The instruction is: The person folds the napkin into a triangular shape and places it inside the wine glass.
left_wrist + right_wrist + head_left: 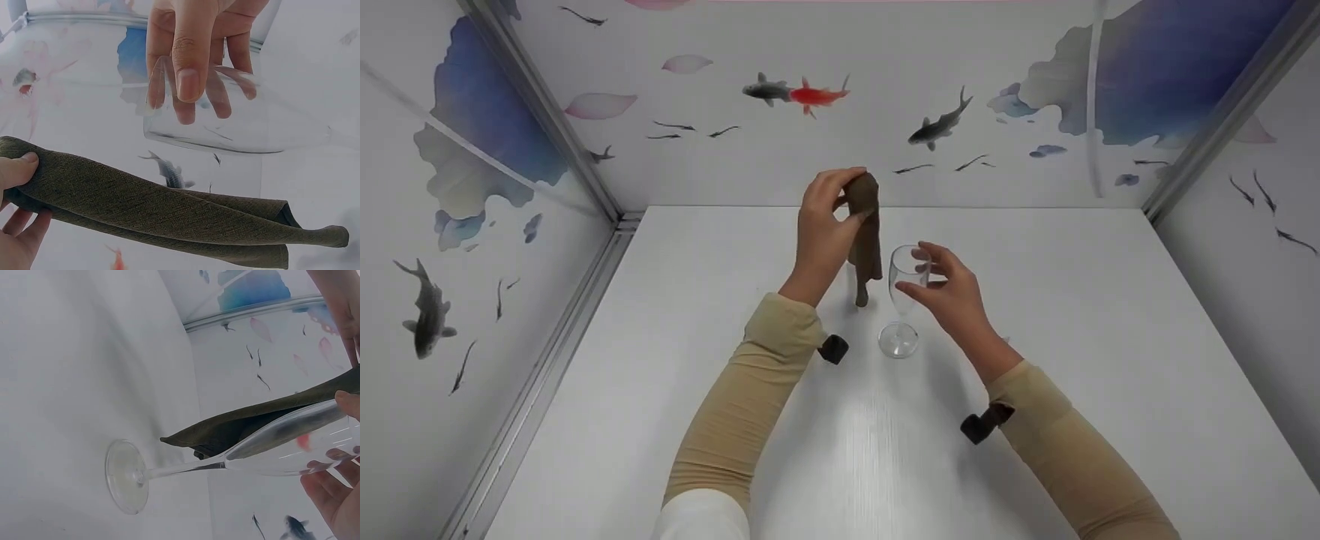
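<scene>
My left hand (823, 232) pinches a dark olive-brown cloth (869, 244) at its top, thumb on one side and fingers on the other. The cloth hangs down in long folds, and in the left wrist view its narrow lower corner (332, 236) shows. Just to the right, my right hand (956, 292) holds a clear stemmed glass (898, 343) by the bowl near its rim. The thumb lies on the near side of the bowl, with the fingers on the far side. The glass stands upright with its round foot (126, 478) down, and the cloth hangs beside it.
A white table (697, 255) lies under both hands. Behind it rises a white wall panel (870, 45) printed with fish and petals. More printed panels flank the table, with metal rails (540, 375) along the left edge.
</scene>
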Tool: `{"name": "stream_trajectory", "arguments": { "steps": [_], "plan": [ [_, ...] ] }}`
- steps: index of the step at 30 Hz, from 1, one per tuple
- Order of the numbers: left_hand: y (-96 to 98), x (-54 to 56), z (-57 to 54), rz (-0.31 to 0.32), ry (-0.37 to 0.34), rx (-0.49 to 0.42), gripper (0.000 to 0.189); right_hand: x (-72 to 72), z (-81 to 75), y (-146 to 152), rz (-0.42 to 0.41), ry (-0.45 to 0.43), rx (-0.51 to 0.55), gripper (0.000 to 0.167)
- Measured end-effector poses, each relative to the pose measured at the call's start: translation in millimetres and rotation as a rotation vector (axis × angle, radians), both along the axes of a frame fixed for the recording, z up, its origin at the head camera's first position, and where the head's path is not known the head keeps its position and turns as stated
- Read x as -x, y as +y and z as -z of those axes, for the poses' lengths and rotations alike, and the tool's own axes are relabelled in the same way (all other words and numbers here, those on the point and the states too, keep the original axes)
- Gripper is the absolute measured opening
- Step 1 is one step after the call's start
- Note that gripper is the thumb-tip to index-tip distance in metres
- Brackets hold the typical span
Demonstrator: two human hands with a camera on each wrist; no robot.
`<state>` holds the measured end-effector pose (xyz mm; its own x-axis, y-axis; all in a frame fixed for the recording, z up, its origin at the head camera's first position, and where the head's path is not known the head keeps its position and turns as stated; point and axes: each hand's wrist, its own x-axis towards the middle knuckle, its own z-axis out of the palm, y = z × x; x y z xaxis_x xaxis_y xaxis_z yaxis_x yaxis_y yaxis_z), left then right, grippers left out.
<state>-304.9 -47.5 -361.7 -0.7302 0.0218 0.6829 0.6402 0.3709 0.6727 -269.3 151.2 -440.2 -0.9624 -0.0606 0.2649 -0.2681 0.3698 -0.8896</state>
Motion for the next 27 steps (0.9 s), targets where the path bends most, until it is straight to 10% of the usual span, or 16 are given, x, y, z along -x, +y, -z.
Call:
{"name": "stream_trajectory", "arguments": {
  "steps": [14, 27],
  "plan": [
    [-1.5, 0.7, -17.7, -0.013, 0.079, -0.028, 0.041, -3.5, -1.6, -3, -0.028, 0.008, -0.056, 0.07],
    [5.4, -12.5, -31.0, 0.073, 0.278, -0.064, 0.041, -26.9, -35.5, -10, -0.059, 0.397, 0.077, 0.033]
  ]
}}
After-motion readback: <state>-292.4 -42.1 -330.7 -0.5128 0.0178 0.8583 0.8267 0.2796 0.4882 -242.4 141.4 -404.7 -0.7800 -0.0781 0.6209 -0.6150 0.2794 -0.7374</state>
